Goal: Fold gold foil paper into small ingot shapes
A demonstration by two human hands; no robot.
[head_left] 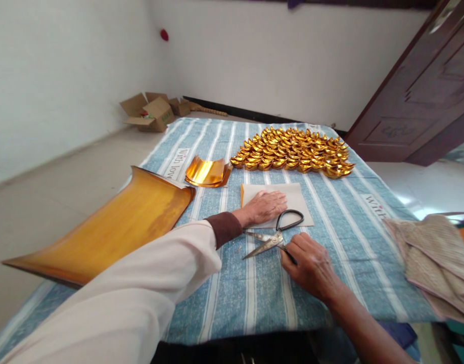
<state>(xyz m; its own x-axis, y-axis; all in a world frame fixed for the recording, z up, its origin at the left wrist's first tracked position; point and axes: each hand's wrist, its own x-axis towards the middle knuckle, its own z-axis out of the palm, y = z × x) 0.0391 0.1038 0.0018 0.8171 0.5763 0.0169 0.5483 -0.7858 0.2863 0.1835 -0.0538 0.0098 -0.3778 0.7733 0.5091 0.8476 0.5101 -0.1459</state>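
Note:
Flat on a pale grey paper sheet [292, 197] lies my left hand [265, 206], its fingers stretched out. A strip of gold shows along the sheet's left edge. My right hand [308, 263] is closed around one handle of a pair of scissors [272, 241]. The scissors' blades are spread and point left, below the paper, and their other black loop rests by the sheet's lower edge. Left of the sheet is a small stack of curled gold foil sheets [206, 172]. Farther left, a big stack of golden-yellow paper [114, 227] hangs partly under my left sleeve.
Many folded gold ingot shapes [292, 149] stand in rows at the table's far side. A striped blue cloth [270, 293] covers the table. Folded beige cloth [436, 253] lies at the right edge. Cardboard boxes [152, 114] sit on the floor behind; a dark red door [417, 86] stands right.

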